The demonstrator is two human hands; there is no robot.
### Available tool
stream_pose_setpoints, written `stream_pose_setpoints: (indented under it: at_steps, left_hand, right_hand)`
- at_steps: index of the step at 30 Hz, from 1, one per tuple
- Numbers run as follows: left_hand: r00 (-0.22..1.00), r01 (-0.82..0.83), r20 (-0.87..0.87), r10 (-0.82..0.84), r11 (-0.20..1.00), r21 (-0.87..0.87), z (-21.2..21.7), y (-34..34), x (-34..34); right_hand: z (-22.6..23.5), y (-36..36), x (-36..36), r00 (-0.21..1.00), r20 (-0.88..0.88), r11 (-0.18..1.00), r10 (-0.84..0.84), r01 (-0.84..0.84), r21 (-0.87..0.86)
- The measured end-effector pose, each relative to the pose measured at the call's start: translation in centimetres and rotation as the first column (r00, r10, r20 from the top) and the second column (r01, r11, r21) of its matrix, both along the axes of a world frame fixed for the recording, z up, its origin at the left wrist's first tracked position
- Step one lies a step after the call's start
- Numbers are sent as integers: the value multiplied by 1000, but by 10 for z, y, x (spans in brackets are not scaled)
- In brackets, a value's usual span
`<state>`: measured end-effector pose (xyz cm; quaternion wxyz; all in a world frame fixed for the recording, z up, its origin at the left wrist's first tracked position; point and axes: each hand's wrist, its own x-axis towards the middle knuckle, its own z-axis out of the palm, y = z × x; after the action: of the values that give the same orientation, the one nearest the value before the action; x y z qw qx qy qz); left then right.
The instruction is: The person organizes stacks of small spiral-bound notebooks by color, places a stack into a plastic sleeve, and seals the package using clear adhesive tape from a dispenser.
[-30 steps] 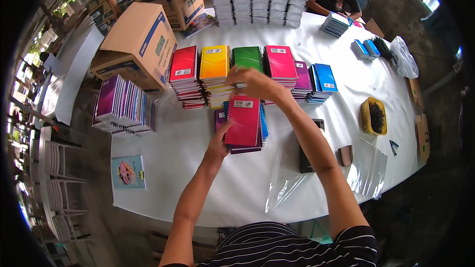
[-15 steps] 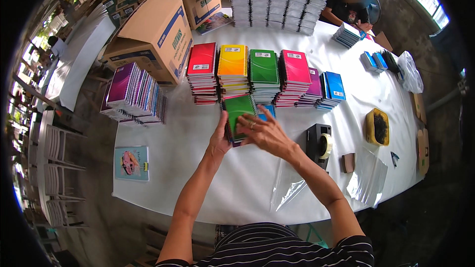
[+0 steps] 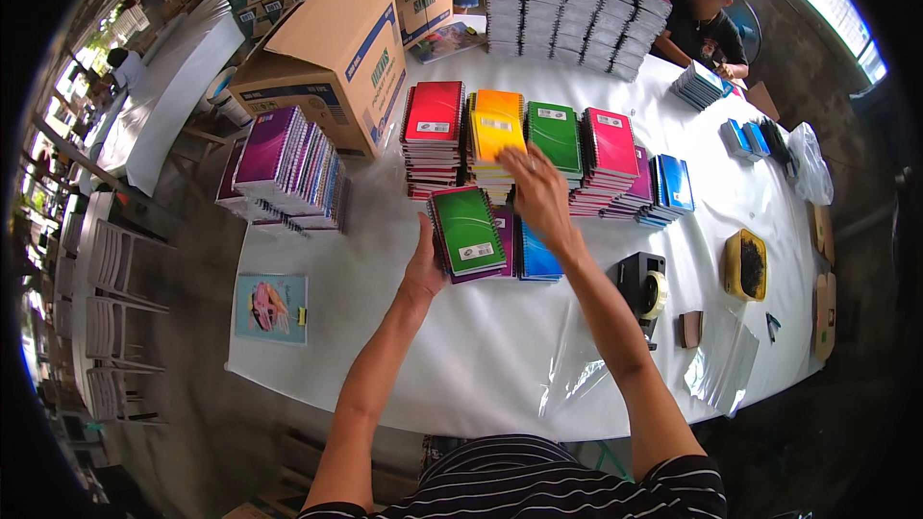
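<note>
Fingers clamped on the left side of a green spiral notebook point(image 3: 468, 228), the left hand point(image 3: 424, 267) stays near, while the right hand point(image 3: 544, 197), pinching or not I cannot tell, touches a farther yellow spiral notebook point(image 3: 496, 113), right of red notebooks point(image 3: 435, 113).

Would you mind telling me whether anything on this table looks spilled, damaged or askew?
Nothing looks spilled or damaged. The green notebook held by the left hand sits slightly slanted compared with the straighter blue notebook, probably just from handling.

Green notebook point(image 3: 468, 229): smooth, glossy. Carton point(image 3: 327, 62): matt cardboard. Table covering point(image 3: 519, 351): smooth, softly shiny.
</note>
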<state>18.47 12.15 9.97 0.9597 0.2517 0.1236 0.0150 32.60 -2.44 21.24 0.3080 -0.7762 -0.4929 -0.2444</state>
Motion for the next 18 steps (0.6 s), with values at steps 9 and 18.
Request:
stream_pose_setpoints:
  at_steps: [9, 18]
  left_hand:
    - [999, -41, 19, 43, 997, -68, -3, 14, -14]
    - [993, -99, -67, 97, 994, -37, -10, 46, -20]
  right_hand:
    - [-10, 37, -30, 975, -129, 975, 181, -195, -109]
    - [-22, 86, 30, 986, 133, 979, 96, -69, -191]
